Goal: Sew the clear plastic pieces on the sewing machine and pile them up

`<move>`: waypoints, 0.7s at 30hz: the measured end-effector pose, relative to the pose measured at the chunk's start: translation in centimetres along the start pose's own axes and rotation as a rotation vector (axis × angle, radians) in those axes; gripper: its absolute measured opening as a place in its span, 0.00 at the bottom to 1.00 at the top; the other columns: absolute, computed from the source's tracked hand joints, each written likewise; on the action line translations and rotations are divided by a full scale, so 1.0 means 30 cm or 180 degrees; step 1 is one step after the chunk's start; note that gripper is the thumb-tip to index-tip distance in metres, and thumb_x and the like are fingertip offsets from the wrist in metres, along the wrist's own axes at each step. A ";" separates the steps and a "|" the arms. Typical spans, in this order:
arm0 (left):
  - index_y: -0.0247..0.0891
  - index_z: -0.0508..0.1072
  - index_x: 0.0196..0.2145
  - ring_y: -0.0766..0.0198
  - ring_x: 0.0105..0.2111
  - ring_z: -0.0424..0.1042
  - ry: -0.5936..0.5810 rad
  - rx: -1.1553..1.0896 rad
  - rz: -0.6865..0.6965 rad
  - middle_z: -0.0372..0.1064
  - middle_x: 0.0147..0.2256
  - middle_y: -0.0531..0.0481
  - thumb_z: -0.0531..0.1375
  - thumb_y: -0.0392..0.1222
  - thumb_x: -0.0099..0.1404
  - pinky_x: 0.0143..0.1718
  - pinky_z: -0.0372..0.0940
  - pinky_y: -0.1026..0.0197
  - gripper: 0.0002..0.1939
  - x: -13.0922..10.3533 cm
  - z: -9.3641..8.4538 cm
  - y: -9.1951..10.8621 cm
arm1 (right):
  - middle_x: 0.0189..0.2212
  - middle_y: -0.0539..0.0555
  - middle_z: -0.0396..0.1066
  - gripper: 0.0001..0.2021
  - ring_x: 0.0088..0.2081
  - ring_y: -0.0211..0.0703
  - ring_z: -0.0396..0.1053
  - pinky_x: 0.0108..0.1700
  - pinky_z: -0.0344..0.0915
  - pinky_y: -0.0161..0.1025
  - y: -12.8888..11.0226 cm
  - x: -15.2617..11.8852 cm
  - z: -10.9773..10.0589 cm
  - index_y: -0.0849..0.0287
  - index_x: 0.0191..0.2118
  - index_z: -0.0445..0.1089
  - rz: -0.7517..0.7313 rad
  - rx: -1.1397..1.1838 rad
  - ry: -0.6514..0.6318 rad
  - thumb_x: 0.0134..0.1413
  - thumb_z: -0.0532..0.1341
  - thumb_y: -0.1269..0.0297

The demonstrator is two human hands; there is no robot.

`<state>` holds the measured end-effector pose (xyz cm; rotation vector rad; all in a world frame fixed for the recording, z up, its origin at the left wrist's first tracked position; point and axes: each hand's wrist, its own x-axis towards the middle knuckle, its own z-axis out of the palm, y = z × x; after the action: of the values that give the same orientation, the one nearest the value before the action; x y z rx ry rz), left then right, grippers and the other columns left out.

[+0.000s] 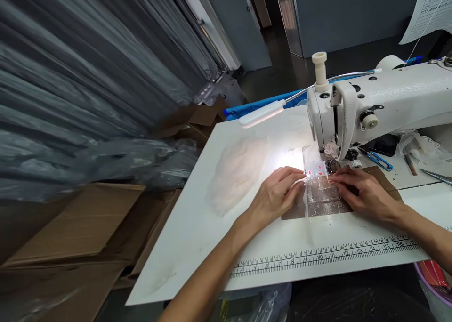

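Beneath the head of a white sewing machine [353, 105] lies a clear plastic sheet [323, 195] with small red marks near its top. My left hand [277, 190] pinches the sheet's left edge between thumb and fingers. On the opposite side, my right hand [363, 190] has its fingertips closed on the sheet's right edge, close to the presser foot. Under the plastic is a brown mat [293, 211] lying flat on the table. The needle tip and the exact spot under the foot are hard to make out.
Blue thread snips [379, 159], tweezers [436, 176] and a dark phone-like object [385, 144] lie right of the machine head. A lamp [263, 114] lights the white table [190, 246]. A ruler strip [318, 258] runs along the front edge. Cardboard boxes [77, 218] stand left.
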<state>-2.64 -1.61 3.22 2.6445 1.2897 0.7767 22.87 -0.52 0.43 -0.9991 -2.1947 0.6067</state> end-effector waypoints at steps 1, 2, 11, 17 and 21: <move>0.40 0.70 0.50 0.59 0.43 0.73 -0.0165 -0.0066 -0.0021 0.72 0.45 0.45 0.55 0.42 0.71 0.42 0.72 0.56 0.12 0.004 0.009 0.000 | 0.46 0.59 0.71 0.15 0.48 0.46 0.69 0.52 0.70 0.48 0.000 -0.004 0.008 0.58 0.49 0.73 -0.0164 -0.0091 -0.0086 0.64 0.52 0.64; 0.41 0.68 0.53 0.57 0.44 0.73 -0.0335 -0.0131 -0.0072 0.71 0.47 0.44 0.57 0.45 0.69 0.43 0.72 0.54 0.16 0.005 0.018 -0.005 | 0.47 0.59 0.71 0.15 0.50 0.47 0.68 0.53 0.69 0.49 0.000 -0.008 0.013 0.58 0.49 0.73 -0.0298 -0.0201 -0.0185 0.64 0.52 0.66; 0.47 0.41 0.68 0.50 0.53 0.70 -0.0192 -0.0698 -0.0035 0.60 0.59 0.37 0.67 0.52 0.59 0.51 0.70 0.48 0.50 -0.025 0.069 -0.102 | 0.46 0.61 0.69 0.15 0.49 0.52 0.64 0.51 0.68 0.52 -0.004 -0.015 0.024 0.61 0.48 0.73 -0.0607 -0.0732 -0.0498 0.64 0.50 0.70; 0.42 0.51 0.66 0.52 0.54 0.68 0.0018 -0.0479 0.0145 0.64 0.56 0.37 0.63 0.55 0.63 0.51 0.70 0.49 0.40 -0.002 0.022 -0.087 | 0.46 0.61 0.69 0.15 0.50 0.52 0.64 0.52 0.68 0.53 -0.010 -0.015 0.022 0.61 0.48 0.72 -0.0552 -0.0610 -0.0472 0.62 0.51 0.72; 0.41 0.72 0.52 0.60 0.47 0.74 0.0190 -0.0558 0.0088 0.73 0.47 0.44 0.58 0.42 0.69 0.47 0.72 0.56 0.14 0.041 -0.020 -0.066 | 0.47 0.61 0.69 0.15 0.50 0.51 0.65 0.52 0.68 0.52 -0.009 -0.011 0.013 0.62 0.50 0.71 -0.0381 -0.0465 -0.0269 0.64 0.51 0.69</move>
<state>-3.70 0.50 3.65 2.5237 1.1429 0.9335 22.62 -0.99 0.21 -0.9218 -2.3824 0.4465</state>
